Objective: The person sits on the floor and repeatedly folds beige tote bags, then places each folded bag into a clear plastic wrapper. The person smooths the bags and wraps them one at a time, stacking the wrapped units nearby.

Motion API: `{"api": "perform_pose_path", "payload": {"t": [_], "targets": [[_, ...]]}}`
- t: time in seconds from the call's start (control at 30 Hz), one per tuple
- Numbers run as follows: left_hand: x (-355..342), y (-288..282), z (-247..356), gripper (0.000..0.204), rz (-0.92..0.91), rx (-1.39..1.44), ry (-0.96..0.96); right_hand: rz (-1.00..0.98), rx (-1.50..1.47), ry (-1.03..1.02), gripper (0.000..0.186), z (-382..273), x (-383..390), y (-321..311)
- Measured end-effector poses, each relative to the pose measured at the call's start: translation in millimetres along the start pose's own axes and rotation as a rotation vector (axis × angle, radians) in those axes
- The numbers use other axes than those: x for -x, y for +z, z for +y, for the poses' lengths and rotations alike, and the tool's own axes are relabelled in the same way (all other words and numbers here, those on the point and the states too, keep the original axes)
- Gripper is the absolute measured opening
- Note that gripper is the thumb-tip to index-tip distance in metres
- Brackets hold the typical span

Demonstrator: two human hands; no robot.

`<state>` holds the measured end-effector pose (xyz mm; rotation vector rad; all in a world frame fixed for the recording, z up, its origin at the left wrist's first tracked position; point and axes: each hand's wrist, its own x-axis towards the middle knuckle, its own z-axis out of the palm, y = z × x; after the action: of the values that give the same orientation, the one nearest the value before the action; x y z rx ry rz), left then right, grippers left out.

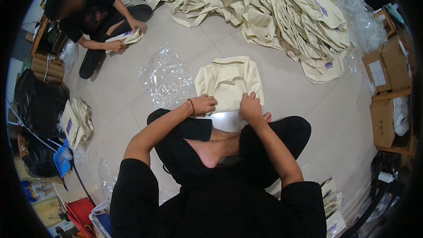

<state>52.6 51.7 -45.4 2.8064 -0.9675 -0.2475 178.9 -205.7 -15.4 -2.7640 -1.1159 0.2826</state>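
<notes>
A cream cloth tote bag (229,78) lies flat on the pale tiled floor in front of my crossed legs. My left hand (203,104) grips its near left edge, fingers curled over the fabric. My right hand (250,107) presses and pinches the near right edge. A clear plastic sleeve (165,77) lies on the floor just left of the bag.
A big heap of cream tote bags (282,13) spreads across the far floor. A person in black (94,15) sits at the far left folding a bag. A folded stack (76,122) lies left. Cardboard boxes (387,88) stand right; black sacks (37,101) left.
</notes>
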Motion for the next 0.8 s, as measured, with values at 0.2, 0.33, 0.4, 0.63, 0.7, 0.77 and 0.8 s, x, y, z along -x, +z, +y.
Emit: {"api": "perform_pose_path", "payload": {"t": [0.2,0.33,0.4,0.63,0.7,0.77,0.8], "targets": [[-29.2,-5.4,25.1,0.054,0.035,0.311,-0.402,-0.246,-0.092,-0.023,0.068,-14.9,18.8,-11.9],[-53.3,-15.2,37.1,0.078,0.032,0.476,-0.657,-0.432,-0.278,0.076,0.098,-12.1,7.7,-21.9],[-64.9,-18.7,41.7,0.083,0.06,0.494,-0.681,-0.545,-0.263,0.045,0.094,-6.0,0.2,-26.7],[-103.4,-13.1,31.0,0.118,-0.092,0.57,-0.525,-0.559,-0.251,-0.058,0.063,6.7,-7.6,-20.5],[-106.7,-9.9,29.8,0.12,-0.088,0.569,-0.5,-0.542,-0.306,-0.01,0.054,10.6,-7.9,-15.5],[-104.4,-8.9,31.2,0.121,-0.029,0.634,-0.513,-0.507,-0.276,0.009,0.048,13.1,-9.5,-10.6],[-101.3,-9.8,31.8,0.122,-0.033,0.631,-0.523,-0.496,-0.244,-0.004,0.046,13.5,-10.6,-8.3]]}}
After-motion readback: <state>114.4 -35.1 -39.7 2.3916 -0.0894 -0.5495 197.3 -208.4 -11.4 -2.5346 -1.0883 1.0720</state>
